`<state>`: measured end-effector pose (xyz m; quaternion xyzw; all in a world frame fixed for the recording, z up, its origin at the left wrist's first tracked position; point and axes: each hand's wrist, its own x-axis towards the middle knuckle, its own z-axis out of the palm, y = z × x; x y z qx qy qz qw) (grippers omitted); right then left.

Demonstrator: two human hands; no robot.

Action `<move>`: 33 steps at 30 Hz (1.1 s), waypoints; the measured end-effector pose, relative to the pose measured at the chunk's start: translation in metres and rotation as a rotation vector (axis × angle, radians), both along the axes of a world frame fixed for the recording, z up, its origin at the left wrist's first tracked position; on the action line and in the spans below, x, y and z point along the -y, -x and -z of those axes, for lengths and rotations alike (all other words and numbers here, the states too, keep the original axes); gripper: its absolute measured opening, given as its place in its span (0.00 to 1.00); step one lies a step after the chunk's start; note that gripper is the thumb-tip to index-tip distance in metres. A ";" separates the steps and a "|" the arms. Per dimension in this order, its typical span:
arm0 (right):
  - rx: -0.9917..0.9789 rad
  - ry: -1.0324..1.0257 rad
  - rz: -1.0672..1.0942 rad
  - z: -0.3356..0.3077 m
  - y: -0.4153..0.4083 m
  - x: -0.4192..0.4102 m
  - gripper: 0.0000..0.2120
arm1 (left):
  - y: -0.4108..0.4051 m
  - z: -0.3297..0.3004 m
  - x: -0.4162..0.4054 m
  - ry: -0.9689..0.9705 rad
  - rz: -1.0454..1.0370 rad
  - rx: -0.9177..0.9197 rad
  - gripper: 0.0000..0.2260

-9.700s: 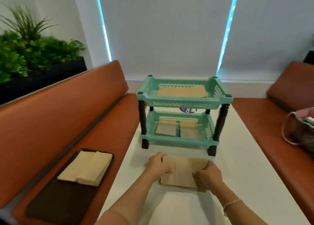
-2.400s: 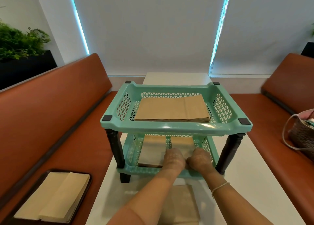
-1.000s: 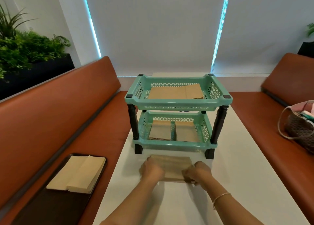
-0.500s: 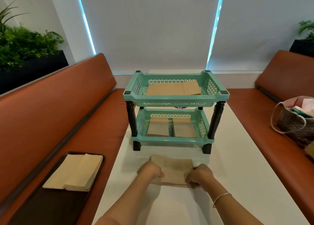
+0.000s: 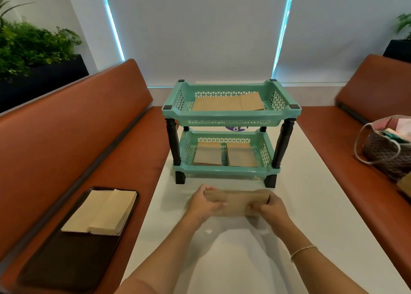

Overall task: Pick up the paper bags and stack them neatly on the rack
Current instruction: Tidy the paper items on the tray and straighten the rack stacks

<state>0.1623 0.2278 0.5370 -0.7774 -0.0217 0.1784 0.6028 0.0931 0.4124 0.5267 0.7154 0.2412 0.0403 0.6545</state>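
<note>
straight ahead in the head view, the bundle of paper bags sits just in front of the rack on the white table, caught between both hands. its long axis runs left to right, parallel to the rack's front rim. the left hand grasps the left end with its thumb over the front face, and the right hand grasps the right end in the same way; both sets of fingers are curled round the paper. neither hand is nearer the rack than the other, so the bundle faces it squarely.

the rack's upper tier already carries a flat brown stack that covers most of its floor. the lower tier holds two piles side by side with a narrow gap between them. judging from this, the bundle must rise over the upper rim or slide in low under it, between the dark front posts, and the opening there looks only a little wider than the bundle.

left of the rack, on the bench seat, a dark tray holds paler bags. right of the rack a woven basket rests on the other bench, well apart.
</note>
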 end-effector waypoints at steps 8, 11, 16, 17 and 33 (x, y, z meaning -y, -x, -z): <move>0.018 0.030 0.022 0.004 0.007 -0.003 0.13 | 0.002 -0.003 0.013 -0.037 -0.067 0.010 0.19; 0.032 0.044 0.009 0.004 0.003 -0.002 0.14 | 0.002 -0.008 0.012 -0.050 -0.048 0.032 0.19; 0.101 0.225 -0.099 -0.001 -0.001 0.000 0.08 | 0.003 -0.017 0.004 -0.439 0.046 -0.004 0.15; 0.153 0.271 -0.149 -0.008 -0.003 0.000 0.08 | 0.001 -0.020 0.001 -0.563 0.074 0.004 0.13; 0.031 0.202 -0.292 -0.011 0.022 -0.020 0.25 | 0.003 -0.019 0.031 0.168 -0.005 -0.046 0.21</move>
